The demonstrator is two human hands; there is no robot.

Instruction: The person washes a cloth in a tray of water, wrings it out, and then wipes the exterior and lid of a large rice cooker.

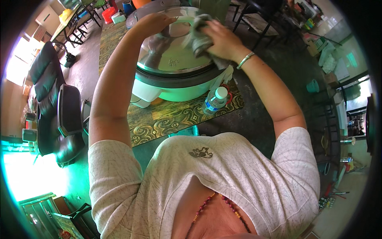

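Observation:
A large round electric cooker (185, 92) with a pale body and a dark rim stands on a patterned table. Its glossy, reflective lid (161, 59) is on top and bears embossed writing. My left hand (155, 24) rests at the far left part of the lid; its fingers are mostly hidden, so their grip is unclear. In my right hand (222, 38) is a crumpled grey cloth (199, 44), pressed against the right side of the lid. The hand and cloth look slightly blurred.
A capped clear plastic bottle (214, 101) stands near the front edge of the table (167, 124), beside something red. A red stool (108, 15) is beyond the table's far left. A black leather armchair (49, 98) is at left, a wooden chair (259, 24) at upper right.

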